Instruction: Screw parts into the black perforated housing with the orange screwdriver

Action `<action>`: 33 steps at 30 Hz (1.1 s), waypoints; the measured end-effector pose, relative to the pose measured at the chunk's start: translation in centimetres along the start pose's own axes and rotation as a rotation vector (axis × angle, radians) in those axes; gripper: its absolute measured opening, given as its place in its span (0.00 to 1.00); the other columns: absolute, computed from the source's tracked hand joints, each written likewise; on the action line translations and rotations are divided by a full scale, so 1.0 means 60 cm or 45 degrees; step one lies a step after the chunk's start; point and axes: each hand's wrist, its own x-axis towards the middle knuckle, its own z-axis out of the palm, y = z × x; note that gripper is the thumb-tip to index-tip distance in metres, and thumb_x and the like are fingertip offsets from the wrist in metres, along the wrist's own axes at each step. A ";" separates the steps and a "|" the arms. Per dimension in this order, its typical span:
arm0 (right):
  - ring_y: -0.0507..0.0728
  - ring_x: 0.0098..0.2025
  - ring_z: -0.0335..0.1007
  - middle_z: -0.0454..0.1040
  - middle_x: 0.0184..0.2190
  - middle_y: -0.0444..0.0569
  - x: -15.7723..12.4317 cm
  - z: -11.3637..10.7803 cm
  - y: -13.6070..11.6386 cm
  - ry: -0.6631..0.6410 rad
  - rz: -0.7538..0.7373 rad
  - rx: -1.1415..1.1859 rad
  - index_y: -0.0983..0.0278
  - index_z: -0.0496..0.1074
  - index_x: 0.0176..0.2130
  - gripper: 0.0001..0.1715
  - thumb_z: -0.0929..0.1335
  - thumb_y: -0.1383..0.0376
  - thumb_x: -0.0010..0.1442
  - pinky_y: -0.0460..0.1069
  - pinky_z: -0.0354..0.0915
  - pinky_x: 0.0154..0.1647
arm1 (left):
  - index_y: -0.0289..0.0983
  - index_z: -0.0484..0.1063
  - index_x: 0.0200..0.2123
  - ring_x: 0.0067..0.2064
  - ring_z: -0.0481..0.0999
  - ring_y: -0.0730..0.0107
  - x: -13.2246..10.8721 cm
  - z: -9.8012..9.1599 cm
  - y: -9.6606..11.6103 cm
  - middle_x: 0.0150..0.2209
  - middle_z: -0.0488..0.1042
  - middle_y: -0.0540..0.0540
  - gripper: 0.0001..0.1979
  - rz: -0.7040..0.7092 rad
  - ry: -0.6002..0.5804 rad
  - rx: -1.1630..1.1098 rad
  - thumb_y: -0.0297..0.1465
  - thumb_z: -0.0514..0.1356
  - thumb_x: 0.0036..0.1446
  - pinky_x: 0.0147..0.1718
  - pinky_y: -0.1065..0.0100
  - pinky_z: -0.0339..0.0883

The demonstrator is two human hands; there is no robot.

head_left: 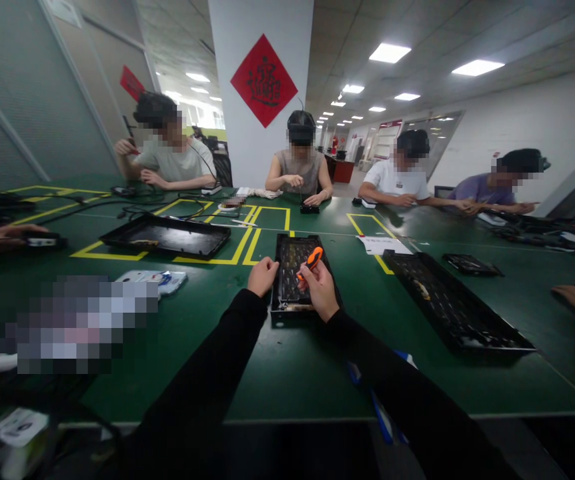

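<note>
We list, left of our grip, a wide black tray (pixel 165 235) on yellow floor-tape markings (pixel 240 250), and nearer us a small white-and-blue packet (pixel 155 280). Right of the grip lies a long black tray (pixel 455 303) with a white paper sheet (pixel 382 245) just behind it. Beyond, four seated people line the green table (pixel 287 380), under a red diamond poster (pixel 264 81) on the pillar.

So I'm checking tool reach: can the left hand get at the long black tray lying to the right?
Probably not: the left hand rests on the small black tray; the right hand lies between it and the long black tray.
</note>
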 end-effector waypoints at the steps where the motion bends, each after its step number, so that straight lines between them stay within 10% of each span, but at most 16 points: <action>1: 0.45 0.18 0.60 0.67 0.26 0.41 0.000 0.000 0.000 0.001 0.001 -0.003 0.64 0.63 0.36 0.14 0.64 0.57 0.53 0.42 0.59 0.18 | 0.37 0.55 0.18 0.24 0.60 0.75 0.000 0.000 0.000 0.19 0.60 0.53 0.14 0.006 0.001 -0.005 0.37 0.49 0.52 0.26 0.72 0.52; 17: 0.51 0.33 0.67 0.70 0.32 0.46 -0.004 0.003 -0.013 -0.011 -0.113 0.063 0.64 0.65 0.36 0.19 0.72 0.64 0.43 0.47 0.65 0.36 | 0.37 0.56 0.19 0.25 0.61 0.75 0.000 -0.002 -0.001 0.19 0.61 0.52 0.14 0.040 0.003 0.007 0.37 0.49 0.53 0.25 0.72 0.51; 33: 0.46 0.22 0.60 0.73 0.31 0.47 -0.007 0.002 -0.022 -0.083 0.078 0.026 0.65 0.69 0.43 0.21 0.67 0.58 0.49 0.43 0.57 0.21 | 0.37 0.55 0.19 0.24 0.61 0.75 0.000 -0.002 0.001 0.19 0.61 0.52 0.14 0.025 -0.005 -0.004 0.37 0.49 0.52 0.26 0.72 0.52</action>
